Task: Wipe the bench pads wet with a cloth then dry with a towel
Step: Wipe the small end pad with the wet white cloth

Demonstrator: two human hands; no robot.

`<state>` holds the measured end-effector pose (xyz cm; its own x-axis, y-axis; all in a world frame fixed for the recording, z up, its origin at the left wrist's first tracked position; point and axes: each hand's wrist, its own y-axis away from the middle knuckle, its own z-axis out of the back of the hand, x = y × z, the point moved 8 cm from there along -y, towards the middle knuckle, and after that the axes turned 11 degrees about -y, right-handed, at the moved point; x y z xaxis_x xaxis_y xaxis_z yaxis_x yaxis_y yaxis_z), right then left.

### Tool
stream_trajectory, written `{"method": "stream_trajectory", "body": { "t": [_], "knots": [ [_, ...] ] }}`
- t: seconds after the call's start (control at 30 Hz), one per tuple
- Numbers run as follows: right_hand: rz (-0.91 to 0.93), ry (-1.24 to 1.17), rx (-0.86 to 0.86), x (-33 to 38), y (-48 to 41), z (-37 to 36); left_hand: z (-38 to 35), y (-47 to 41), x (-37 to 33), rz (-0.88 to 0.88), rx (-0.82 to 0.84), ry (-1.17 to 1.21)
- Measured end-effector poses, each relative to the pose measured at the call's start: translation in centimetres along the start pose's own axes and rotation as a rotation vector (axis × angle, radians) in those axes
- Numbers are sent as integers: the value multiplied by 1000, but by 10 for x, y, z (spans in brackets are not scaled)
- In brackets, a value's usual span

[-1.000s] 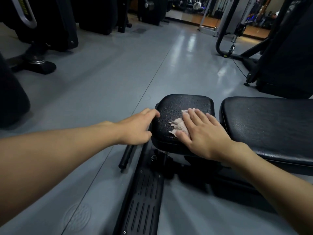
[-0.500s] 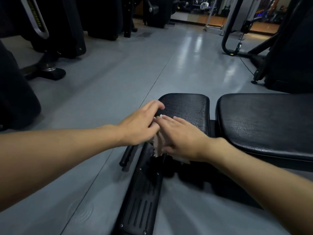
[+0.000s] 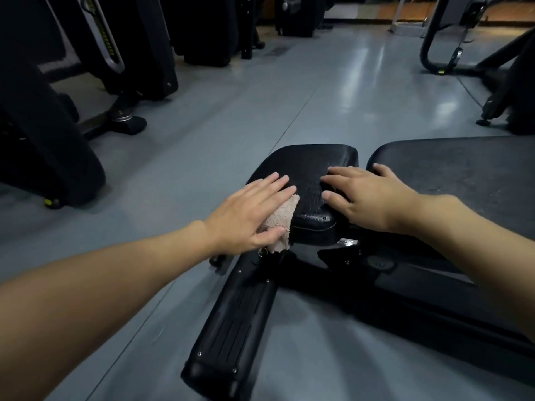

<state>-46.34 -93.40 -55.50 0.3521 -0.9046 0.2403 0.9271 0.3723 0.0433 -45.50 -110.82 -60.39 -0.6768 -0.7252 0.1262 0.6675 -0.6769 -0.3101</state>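
The small black seat pad (image 3: 312,164) of the bench sits in the middle of the head view, with the long back pad (image 3: 463,175) to its right. My left hand (image 3: 252,209) lies flat with straight fingers on a beige cloth (image 3: 282,219) and presses it against the seat pad's left near side. My right hand (image 3: 367,195) rests flat on the right part of the seat pad, its fingers spread and reaching the gap between the two pads. It holds nothing.
The bench's black foot bar (image 3: 228,322) runs toward me on the grey floor (image 3: 260,96). Dark gym machines (image 3: 52,117) stand at the left and along the back. Another machine frame (image 3: 498,91) stands at the far right.
The cloth has passed from under my right hand to under my left hand at the pad's left side. My right hand has moved right onto the bare pad.
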Motion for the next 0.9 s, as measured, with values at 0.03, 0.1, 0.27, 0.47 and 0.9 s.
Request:
{"method": "stream_trajectory", "body": {
  "t": [0.03, 0.1, 0.27, 0.47, 0.9],
  "knots": [
    [11, 2, 1, 1, 2, 1, 0, 0, 0, -1, 11, -19],
    [23, -6, 7, 0, 8, 2, 0, -3, -3, -12, 17, -66],
    [0, 10, -91, -14, 13, 11, 11, -39, -64, -71, -144, -138],
    [-19, 47, -34, -19, 23, 6, 6, -19, -36, -124, -138, -165],
    [-87, -442, -451, -26, 38, 41, 9, -55, -73, 25, 9, -156]
  ]
}}
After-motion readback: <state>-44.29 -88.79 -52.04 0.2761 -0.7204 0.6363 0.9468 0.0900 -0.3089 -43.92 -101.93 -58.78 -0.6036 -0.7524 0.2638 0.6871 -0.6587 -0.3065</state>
